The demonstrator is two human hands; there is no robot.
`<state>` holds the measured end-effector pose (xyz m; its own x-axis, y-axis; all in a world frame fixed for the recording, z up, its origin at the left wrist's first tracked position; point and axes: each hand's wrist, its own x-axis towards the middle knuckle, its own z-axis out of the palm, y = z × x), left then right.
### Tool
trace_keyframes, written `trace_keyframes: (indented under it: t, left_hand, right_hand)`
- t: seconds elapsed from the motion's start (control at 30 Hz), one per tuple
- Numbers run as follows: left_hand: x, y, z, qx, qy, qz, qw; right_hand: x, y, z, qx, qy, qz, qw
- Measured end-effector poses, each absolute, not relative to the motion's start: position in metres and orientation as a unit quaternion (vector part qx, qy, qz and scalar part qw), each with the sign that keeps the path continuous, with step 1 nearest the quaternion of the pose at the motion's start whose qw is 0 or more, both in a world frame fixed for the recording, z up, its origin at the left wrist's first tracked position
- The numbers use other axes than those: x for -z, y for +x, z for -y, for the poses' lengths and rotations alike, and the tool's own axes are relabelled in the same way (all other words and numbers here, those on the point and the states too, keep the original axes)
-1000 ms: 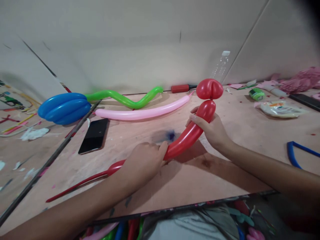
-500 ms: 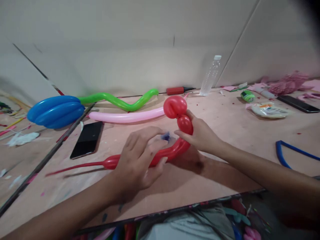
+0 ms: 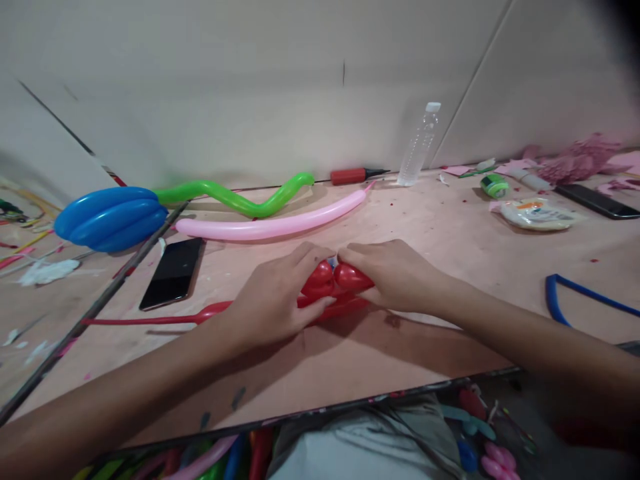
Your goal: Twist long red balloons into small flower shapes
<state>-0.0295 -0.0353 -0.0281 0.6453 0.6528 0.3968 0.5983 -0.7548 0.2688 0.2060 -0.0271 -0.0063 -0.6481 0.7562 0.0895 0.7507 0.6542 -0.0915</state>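
The pinkish, stained tabletop [image 3: 490,267] carries, around its middle, a black rectangular phone [image 3: 173,273] at nine o'clock; a curved, pale-pink rubber balloon [image 3: 275,225] at eleven; a red, black-tipped plastic cylinder [image 3: 347,176] at twelve; a bent blue tube [image 3: 551,293] at three.

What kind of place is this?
Probably a craft workspace for balloons: there's a red balloon, a long pink balloon, and what looks like a red pump.
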Motion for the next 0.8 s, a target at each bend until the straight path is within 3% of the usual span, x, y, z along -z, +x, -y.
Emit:
trace_keyframes:
  t: [0.2,0.8]
  left_hand:
    - [0.027,-0.022,0.031,-0.207,0.857,-0.387,0.272]
    - [0.024,-0.01,0.043,-0.208,0.872,-0.381,0.229]
  right_hand:
    - [0.007,0.21,0.029,-0.04,-0.396,0.917,0.033]
    - [0.001,0.223,0.023,-0.054,-0.377,0.925,0.006]
